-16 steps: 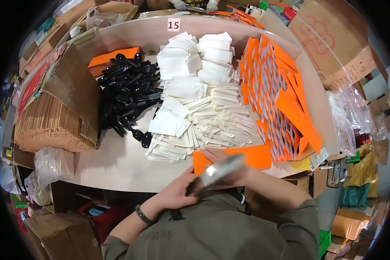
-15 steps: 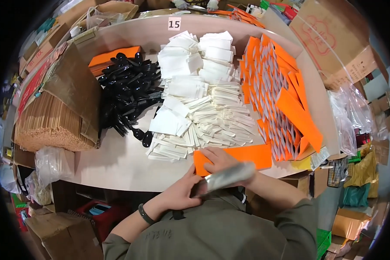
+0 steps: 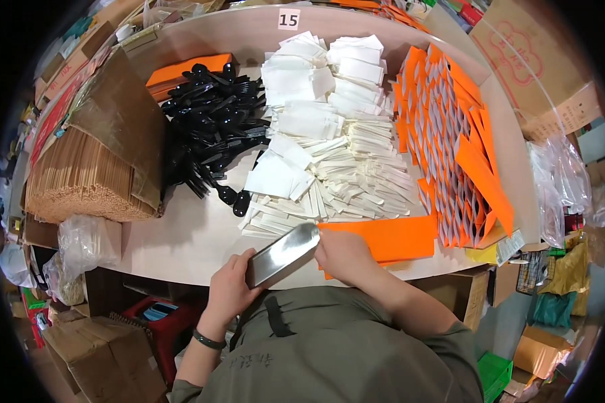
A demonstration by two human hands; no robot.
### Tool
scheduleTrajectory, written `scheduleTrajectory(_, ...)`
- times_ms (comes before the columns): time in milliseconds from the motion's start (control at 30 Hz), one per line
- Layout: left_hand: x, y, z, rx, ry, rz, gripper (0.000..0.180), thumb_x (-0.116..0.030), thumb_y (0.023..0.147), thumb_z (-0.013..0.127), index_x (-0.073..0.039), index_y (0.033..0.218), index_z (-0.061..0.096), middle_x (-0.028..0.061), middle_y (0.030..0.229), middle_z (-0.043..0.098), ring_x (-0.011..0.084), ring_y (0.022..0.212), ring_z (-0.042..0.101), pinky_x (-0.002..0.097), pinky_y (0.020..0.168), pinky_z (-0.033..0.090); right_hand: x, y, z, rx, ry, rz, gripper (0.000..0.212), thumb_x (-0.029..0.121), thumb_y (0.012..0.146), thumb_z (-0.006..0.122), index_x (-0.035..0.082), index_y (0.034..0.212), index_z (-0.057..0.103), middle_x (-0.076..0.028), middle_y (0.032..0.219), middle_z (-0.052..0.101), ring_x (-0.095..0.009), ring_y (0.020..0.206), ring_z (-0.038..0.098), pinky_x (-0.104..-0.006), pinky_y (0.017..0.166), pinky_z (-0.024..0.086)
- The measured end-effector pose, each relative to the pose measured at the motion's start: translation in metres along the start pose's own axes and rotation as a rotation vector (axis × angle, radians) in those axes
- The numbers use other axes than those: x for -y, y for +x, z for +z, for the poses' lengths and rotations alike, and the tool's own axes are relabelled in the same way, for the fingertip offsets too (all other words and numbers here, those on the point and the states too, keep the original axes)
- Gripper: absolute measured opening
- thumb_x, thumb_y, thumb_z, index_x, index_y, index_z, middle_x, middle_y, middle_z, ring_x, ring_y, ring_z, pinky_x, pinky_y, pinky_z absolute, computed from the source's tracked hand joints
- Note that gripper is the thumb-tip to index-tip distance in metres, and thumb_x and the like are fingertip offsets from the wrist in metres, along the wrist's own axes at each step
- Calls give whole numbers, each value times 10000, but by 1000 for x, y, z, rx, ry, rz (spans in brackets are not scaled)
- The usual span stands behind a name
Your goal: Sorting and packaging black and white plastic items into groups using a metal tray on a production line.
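Note:
In my left hand (image 3: 232, 285), at the table's front edge, is the lower end of a shiny flat metal strip (image 3: 286, 254). Its far, rounded end reaches up to the fingers of my right hand (image 3: 343, 256). Those fingers are curled over the left end of a flat orange paper sleeve (image 3: 400, 240), partly covering it. Just beyond lie white folded paper packets (image 3: 292, 121) and narrower white packets (image 3: 370, 178) in a wide spread. Black plastic spoons and forks (image 3: 212, 124) are heaped to their left.
Rows of orange sleeves (image 3: 444, 134) stand along the right side. At the left a cardboard box (image 3: 114, 127) on its side holds tightly packed thin brown sticks (image 3: 87, 178). More orange sleeves (image 3: 181, 72) lie behind the cutlery. A raised rim (image 3: 242, 30) borders the table's back.
The metal strip has swung left, from above my right forearm to between my hands. My left hand has moved left, away from the orange sleeve. My right hand stays at the sleeve's left end.

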State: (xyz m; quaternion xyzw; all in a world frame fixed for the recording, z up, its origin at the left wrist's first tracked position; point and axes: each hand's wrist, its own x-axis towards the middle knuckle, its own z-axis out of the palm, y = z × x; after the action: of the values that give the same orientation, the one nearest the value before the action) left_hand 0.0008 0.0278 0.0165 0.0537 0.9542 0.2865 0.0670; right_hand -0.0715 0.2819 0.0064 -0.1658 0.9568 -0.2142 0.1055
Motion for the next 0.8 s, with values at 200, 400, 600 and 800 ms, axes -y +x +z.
scheduleTrajectory(200, 11, 23, -24, 79, 125, 106, 767, -203, 655, 839, -71, 1336, 511, 133, 955, 621, 346, 858, 634, 407, 742, 524, 25, -4, 16, 100, 167, -75, 202, 240, 820, 599, 48, 767, 633, -155, 683, 642, -371, 684, 652, -486, 629, 510)
scheduleTrajectory(400, 13, 15, -25, 76, 111, 91, 722, -175, 661, 813, -73, 1320, 536, 131, 962, 625, 342, 855, 640, 406, 743, 530, 14, 5, 16, 61, 163, 29, 214, 244, 813, 628, 43, 740, 618, -157, 668, 636, -364, 671, 648, -474, 619, 504)
scheduleTrajectory(600, 10, 29, -28, 207, 38, 239, 610, -165, 680, 792, -129, 1248, 573, 106, 904, 620, 336, 845, 638, 420, 709, 515, 34, -5, 18, -13, 172, -77, 169, 220, 791, 660, 67, 731, 620, -110, 654, 629, -317, 644, 633, -434, 608, 499)
scheduleTrajectory(800, 17, 60, -26, -145, -76, 520, 490, -247, 757, 777, -102, 1198, 617, 123, 1039, 631, 337, 943, 633, 414, 768, 522, 16, 66, -21, -137, 126, -314, 138, 207, 828, 641, 75, 790, 650, -131, 806, 656, -334, 806, 650, -445, 697, 510)
